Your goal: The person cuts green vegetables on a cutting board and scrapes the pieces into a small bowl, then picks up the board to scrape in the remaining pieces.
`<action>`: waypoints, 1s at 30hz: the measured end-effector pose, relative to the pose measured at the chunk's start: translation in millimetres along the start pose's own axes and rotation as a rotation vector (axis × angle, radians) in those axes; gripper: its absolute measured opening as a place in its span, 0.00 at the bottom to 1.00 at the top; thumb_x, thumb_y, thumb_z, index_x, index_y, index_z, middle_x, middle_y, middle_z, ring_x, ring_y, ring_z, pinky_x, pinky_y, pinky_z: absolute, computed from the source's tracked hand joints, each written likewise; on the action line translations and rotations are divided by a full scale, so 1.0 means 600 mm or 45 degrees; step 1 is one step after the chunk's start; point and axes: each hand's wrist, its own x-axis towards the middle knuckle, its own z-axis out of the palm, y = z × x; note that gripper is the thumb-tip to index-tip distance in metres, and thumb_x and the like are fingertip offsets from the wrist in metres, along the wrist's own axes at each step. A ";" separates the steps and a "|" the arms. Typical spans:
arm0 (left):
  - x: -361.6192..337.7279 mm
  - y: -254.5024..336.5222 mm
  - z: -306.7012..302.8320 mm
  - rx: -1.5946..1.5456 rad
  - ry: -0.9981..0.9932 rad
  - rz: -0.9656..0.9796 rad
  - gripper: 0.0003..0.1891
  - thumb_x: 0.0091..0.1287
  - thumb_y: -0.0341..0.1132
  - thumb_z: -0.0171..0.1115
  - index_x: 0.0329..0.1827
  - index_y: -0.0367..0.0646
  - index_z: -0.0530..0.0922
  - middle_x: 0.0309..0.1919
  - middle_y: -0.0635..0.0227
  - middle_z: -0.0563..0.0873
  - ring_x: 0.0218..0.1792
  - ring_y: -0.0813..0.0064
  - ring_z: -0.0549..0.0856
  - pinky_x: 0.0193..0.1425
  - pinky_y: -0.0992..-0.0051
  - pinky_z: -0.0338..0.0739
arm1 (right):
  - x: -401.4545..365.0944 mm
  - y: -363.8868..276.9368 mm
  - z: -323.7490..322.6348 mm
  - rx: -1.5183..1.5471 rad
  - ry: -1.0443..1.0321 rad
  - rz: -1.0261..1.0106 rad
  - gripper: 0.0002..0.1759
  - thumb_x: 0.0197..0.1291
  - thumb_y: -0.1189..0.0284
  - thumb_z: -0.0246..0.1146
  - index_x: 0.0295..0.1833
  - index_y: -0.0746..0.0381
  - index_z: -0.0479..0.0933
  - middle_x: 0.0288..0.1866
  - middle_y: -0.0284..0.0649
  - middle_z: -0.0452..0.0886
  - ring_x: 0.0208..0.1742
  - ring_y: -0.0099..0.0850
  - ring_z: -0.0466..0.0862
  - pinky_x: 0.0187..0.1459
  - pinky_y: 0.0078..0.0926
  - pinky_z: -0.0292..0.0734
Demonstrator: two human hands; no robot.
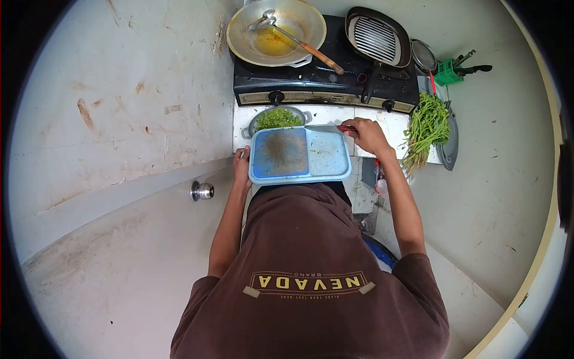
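My left hand [241, 166] grips the left edge of a blue cutting board [329, 154], which has a darker, stained left half. In my right hand [366, 135] is a knife [324, 128] with a red handle, its blade lying along the board's far edge. Small green bits dot the lighter half of the board. Just beyond the board's far left side sits a grey dish [253, 127] with two handles, full of chopped greens [278, 118].
Behind, a black stove [257, 82] bears a wok [236, 37] with ladles and a square grill pan [375, 40]. Right of it are leafy green stalks [428, 127] on a grey tray [451, 143] and a green basket [445, 73] with knives. A door knob [205, 191] is at left.
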 end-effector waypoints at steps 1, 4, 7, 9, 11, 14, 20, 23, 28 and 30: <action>-0.001 0.003 0.000 -0.002 -0.005 -0.008 0.11 0.80 0.41 0.64 0.44 0.44 0.78 0.34 0.70 0.85 0.32 0.79 0.81 0.37 0.74 0.79 | 0.001 0.000 0.000 -0.004 -0.001 0.004 0.15 0.64 0.70 0.71 0.56 0.56 0.88 0.50 0.43 0.91 0.50 0.45 0.90 0.52 0.42 0.83; -0.006 0.008 0.003 -0.009 -0.009 -0.016 0.11 0.80 0.41 0.64 0.44 0.44 0.78 0.33 0.70 0.85 0.32 0.79 0.81 0.36 0.74 0.80 | 0.005 0.000 0.002 -0.030 -0.014 0.000 0.16 0.63 0.69 0.72 0.56 0.56 0.88 0.50 0.42 0.91 0.51 0.44 0.90 0.52 0.42 0.83; -0.005 0.012 0.006 0.012 -0.028 -0.007 0.11 0.80 0.42 0.64 0.44 0.44 0.78 0.32 0.70 0.85 0.31 0.79 0.81 0.35 0.74 0.80 | 0.016 0.005 0.010 -0.057 -0.020 -0.039 0.16 0.64 0.68 0.71 0.57 0.54 0.88 0.50 0.41 0.91 0.51 0.43 0.89 0.51 0.44 0.82; -0.009 0.015 0.010 0.028 -0.038 -0.016 0.11 0.80 0.42 0.65 0.44 0.44 0.77 0.32 0.70 0.85 0.30 0.79 0.81 0.34 0.74 0.80 | 0.026 0.009 0.021 -0.039 -0.014 -0.064 0.16 0.65 0.66 0.71 0.58 0.50 0.89 0.50 0.41 0.91 0.51 0.43 0.89 0.50 0.47 0.80; -0.014 0.021 0.018 0.037 -0.043 -0.035 0.12 0.80 0.42 0.65 0.44 0.44 0.77 0.32 0.70 0.85 0.30 0.79 0.81 0.33 0.75 0.79 | 0.035 0.006 0.029 -0.046 -0.047 -0.058 0.16 0.66 0.66 0.70 0.58 0.49 0.89 0.49 0.40 0.91 0.52 0.42 0.89 0.52 0.47 0.79; -0.012 0.015 0.020 0.014 -0.067 -0.034 0.12 0.80 0.42 0.65 0.44 0.43 0.77 0.31 0.70 0.85 0.29 0.80 0.81 0.33 0.75 0.79 | 0.049 -0.014 0.041 -0.038 -0.069 -0.078 0.16 0.66 0.66 0.70 0.59 0.47 0.89 0.50 0.39 0.90 0.52 0.42 0.88 0.54 0.48 0.78; -0.007 -0.003 0.015 0.049 -0.077 -0.047 0.11 0.81 0.41 0.63 0.43 0.44 0.77 0.31 0.72 0.83 0.29 0.80 0.80 0.34 0.75 0.81 | 0.072 -0.059 0.092 0.006 -0.012 -0.136 0.17 0.69 0.64 0.67 0.62 0.47 0.87 0.53 0.36 0.88 0.53 0.40 0.87 0.56 0.49 0.74; -0.007 -0.012 0.020 0.004 -0.082 -0.082 0.11 0.81 0.43 0.63 0.44 0.45 0.79 0.32 0.73 0.84 0.31 0.81 0.82 0.35 0.76 0.80 | 0.078 -0.089 0.104 0.056 0.044 -0.140 0.16 0.70 0.65 0.67 0.61 0.46 0.87 0.51 0.35 0.88 0.53 0.39 0.87 0.55 0.48 0.74; -0.025 0.007 0.034 0.045 -0.052 -0.087 0.11 0.81 0.42 0.62 0.45 0.44 0.78 0.33 0.71 0.84 0.31 0.80 0.82 0.36 0.76 0.81 | 0.077 -0.087 0.101 0.011 0.138 -0.130 0.16 0.70 0.67 0.66 0.61 0.47 0.87 0.48 0.35 0.87 0.52 0.38 0.87 0.52 0.46 0.73; -0.020 0.006 0.030 0.035 -0.052 -0.080 0.11 0.81 0.42 0.62 0.45 0.44 0.78 0.33 0.71 0.84 0.31 0.80 0.83 0.36 0.76 0.81 | 0.069 -0.072 0.088 -0.005 0.157 -0.139 0.16 0.69 0.68 0.66 0.61 0.47 0.87 0.47 0.35 0.87 0.52 0.37 0.87 0.52 0.46 0.73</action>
